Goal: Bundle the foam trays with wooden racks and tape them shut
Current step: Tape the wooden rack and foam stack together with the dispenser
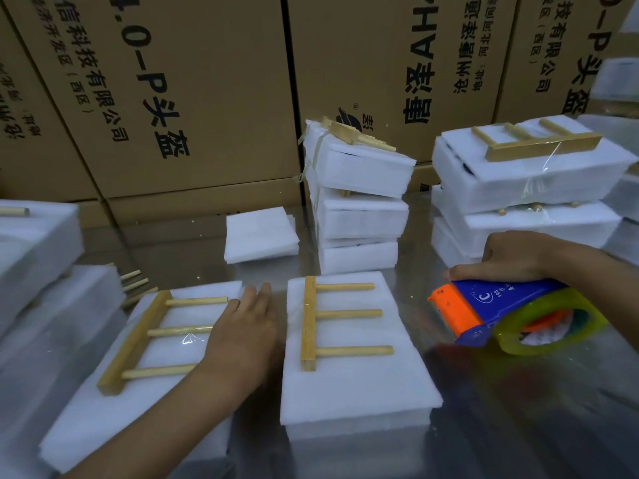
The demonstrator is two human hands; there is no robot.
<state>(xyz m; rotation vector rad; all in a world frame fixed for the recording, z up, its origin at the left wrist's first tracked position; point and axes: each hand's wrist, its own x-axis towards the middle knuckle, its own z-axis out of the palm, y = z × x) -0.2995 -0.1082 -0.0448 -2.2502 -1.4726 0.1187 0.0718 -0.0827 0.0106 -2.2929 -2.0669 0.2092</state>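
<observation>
1. Two foam bundles lie nearest on the steel table (518,426): the left foam tray (103,420) and the middle foam tray (356,385), just beside each other, each with a wooden rack on top.
2. On the left one, the left hand (249,326) lies flat with straight fingers, covering the peg tips of the left rack (138,340). That rack's spine runs near-left to far-right, pegs pointing right; a glint of clear tape shows across its middle peg, so I judge this bundle at least partly taped.
3. Bare of any visible tape, the middle rack (311,323) has its spine's long axis running away from the viewer, its three pegs pointing right.
4. Further right, the right hand (511,257) is curled over the blue-and-orange tape dispenser (511,312), its orange mouth facing left toward the middle bundle.
5. Taping looks to be the step in hand; next, the dispenser's mouth should probably go onto the middle bundle and be pulled across the pegs.
6. Beyond stand finished taped stacks (359,209) and cardboard cartons (207,98).
</observation>
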